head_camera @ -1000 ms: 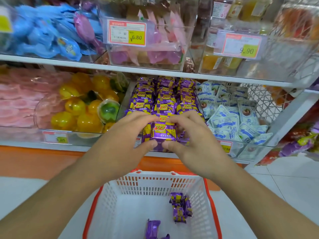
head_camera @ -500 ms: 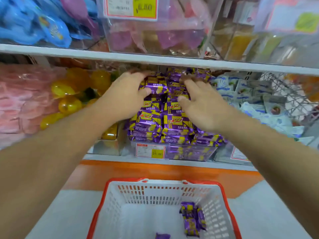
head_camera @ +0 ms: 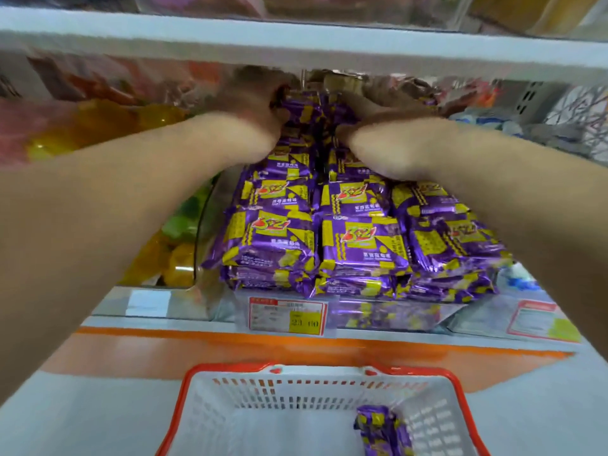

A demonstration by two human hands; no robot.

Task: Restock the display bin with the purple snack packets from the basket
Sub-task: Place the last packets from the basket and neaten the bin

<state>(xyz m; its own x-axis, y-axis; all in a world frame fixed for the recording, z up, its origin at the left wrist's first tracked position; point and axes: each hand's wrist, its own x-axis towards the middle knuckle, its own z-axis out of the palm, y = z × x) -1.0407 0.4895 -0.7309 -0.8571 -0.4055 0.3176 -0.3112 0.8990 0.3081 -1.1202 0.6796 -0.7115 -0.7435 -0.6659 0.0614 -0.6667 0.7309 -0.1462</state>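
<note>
Here both hands, left hand (head_camera: 253, 126) and right hand (head_camera: 381, 139), reach deep into the display bin (head_camera: 210, 245); their grip is hidden. The purple packets (head_camera: 279, 238) look light, crinkly, slippery; hold one by its flat sides. More wait in the basket (head_camera: 184, 390).

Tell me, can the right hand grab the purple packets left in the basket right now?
Probably yes, but not at once. The right hand is deep at the back of the display bin, busy among the stacked packets. The purple packets lie uncovered in the open basket below, so nothing blocks them.
</note>
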